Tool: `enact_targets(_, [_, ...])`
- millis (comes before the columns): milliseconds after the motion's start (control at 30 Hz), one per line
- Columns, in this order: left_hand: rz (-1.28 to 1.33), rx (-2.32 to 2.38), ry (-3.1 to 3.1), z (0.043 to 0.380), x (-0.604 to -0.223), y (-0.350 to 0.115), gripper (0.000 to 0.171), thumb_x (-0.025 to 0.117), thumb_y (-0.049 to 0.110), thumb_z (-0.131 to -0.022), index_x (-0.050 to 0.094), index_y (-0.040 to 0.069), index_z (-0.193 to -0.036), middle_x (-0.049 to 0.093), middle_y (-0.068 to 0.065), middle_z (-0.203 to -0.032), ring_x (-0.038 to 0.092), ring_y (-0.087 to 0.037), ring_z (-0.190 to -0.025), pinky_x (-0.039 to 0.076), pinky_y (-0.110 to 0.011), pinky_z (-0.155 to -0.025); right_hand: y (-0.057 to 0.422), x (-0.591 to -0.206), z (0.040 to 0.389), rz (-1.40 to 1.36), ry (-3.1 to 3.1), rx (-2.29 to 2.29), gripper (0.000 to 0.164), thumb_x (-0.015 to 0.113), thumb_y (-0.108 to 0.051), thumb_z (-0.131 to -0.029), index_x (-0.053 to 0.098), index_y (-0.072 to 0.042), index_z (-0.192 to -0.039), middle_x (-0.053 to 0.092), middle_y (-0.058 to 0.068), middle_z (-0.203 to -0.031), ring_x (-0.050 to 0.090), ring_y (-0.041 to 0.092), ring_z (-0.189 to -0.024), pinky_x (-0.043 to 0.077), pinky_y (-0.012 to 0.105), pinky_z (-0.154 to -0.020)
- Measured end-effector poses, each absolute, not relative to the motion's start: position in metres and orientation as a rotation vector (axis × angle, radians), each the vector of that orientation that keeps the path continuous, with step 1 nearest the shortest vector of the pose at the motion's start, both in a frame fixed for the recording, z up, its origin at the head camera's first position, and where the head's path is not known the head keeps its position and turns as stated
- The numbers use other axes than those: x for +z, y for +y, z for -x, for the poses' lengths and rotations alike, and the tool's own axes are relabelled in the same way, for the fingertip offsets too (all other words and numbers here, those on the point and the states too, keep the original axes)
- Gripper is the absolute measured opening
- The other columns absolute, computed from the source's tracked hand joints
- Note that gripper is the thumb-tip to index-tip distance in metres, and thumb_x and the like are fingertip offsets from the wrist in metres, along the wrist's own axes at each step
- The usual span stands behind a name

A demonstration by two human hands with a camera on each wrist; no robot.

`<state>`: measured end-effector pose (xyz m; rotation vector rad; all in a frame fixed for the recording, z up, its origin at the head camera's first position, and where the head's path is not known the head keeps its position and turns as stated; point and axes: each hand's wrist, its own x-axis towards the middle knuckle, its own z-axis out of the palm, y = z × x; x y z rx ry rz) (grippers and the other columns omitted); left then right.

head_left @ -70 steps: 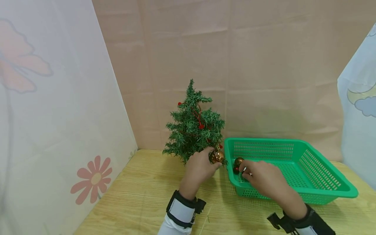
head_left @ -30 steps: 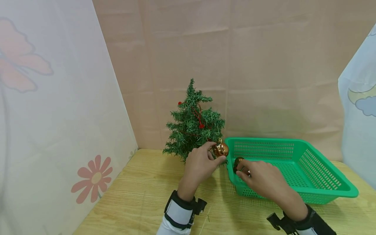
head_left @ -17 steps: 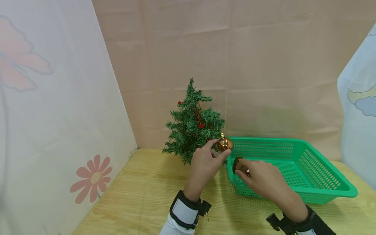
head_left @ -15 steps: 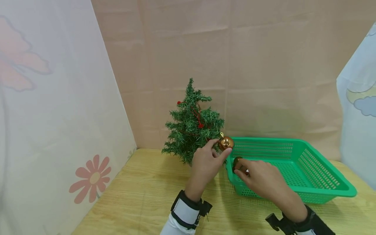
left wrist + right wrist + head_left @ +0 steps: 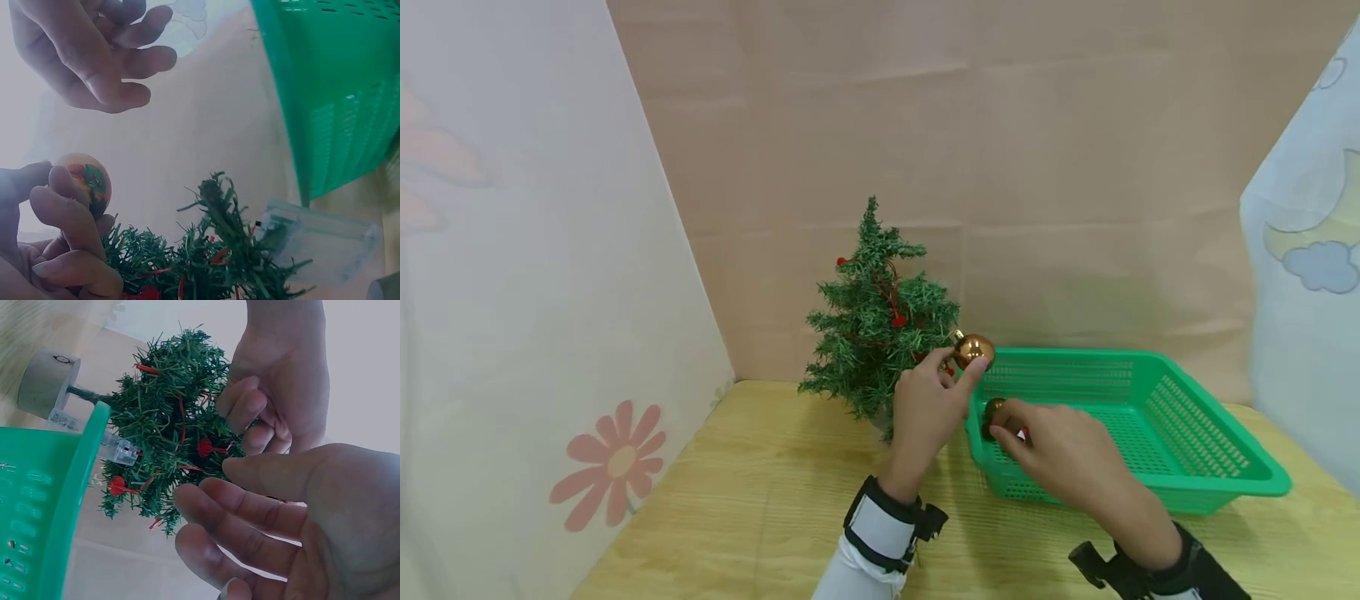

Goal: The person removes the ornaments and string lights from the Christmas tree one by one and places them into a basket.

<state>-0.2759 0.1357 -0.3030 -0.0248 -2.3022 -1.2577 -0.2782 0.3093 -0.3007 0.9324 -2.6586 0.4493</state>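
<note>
In the head view my left hand [image 5: 928, 408] pinches a shiny gold bauble [image 5: 976, 350] between thumb and fingers, its cap tilted up and left. The left wrist view shows the same bauble [image 5: 99, 187] at the fingertips. A small green Christmas tree [image 5: 880, 342] with red ornaments stands behind that hand. My right hand [image 5: 1060, 442] hovers over the left end of a green basket [image 5: 1060, 379]. Its fingers are loosely curled, with nothing between them in the right wrist view. Beyond its fingertips, a dark gold bauble [image 5: 994, 407] lies in the basket, partly hidden.
The basket's left rim stands close beside the tree. A clear plastic case [image 5: 119, 449] hangs near the tree's lower branches, above its grey base [image 5: 47, 384]. A wood-grain tabletop [image 5: 730, 500] lies underneath, with a beige sheet [image 5: 1075, 167] behind and a flowered sheet [image 5: 550, 292] at left.
My left hand has lifted the gold bauble up and away from the tree's lower right side, turning it. My right hand stays over the basket. The head view has shifted slightly.
</note>
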Motion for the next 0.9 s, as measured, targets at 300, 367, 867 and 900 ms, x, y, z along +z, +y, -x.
enact_targets(300, [0.116,-1.251,-2.275,0.281,-0.297,0.139,0.057,0.062,0.052,-0.094,0.062,0.012,-0.134,0.056,0.002,-0.049,0.041,-0.008,-0.036,0.027,-0.021,-0.037,0.307,-0.295,0.274,-0.908,-2.637,0.474,0.003,0.069,-0.029,-0.094,0.072,-0.028,-0.094,0.061,-0.017,-0.067,0.048,-0.003,-0.054,0.037,0.021,-0.048])
enact_targets(367, [0.148,-1.219,-2.285,0.281,-0.296,0.14,0.056,0.064,0.051,-0.094,0.062,0.012,-0.133,0.057,0.002,-0.049,0.041,-0.007,-0.037,0.03,-0.022,-0.037,0.308,-0.294,0.274,-0.887,-2.624,0.483,0.004,0.069,-0.028,-0.094,0.072,-0.026,-0.094,0.06,-0.016,-0.065,0.046,-0.002,-0.052,0.036,0.021,-0.047])
enact_targets(867, [0.314,-0.934,-2.573,0.244,-0.278,0.117,0.052,0.073,0.042,-0.089,0.062,0.02,-0.135,0.065,0.008,-0.07,0.048,-0.003,-0.05,0.038,-0.02,-0.05,0.321,-0.282,0.274,-0.746,-2.385,0.668,0.016,0.061,-0.025,-0.099,0.068,-0.017,-0.111,0.074,-0.001,-0.089,0.052,0.004,-0.057,0.035,0.023,-0.046])
enact_targets(900, [0.332,-0.909,-2.586,0.24,-0.278,0.115,0.052,0.074,0.041,-0.088,0.062,0.021,-0.135,0.065,0.008,-0.071,0.047,-0.002,-0.05,0.038,-0.02,-0.05,0.321,-0.281,0.274,-0.749,-2.357,0.685,0.016,0.061,-0.025,-0.1,0.068,-0.017,-0.112,0.074,0.0,-0.089,0.051,0.004,-0.057,0.035,0.023,-0.046])
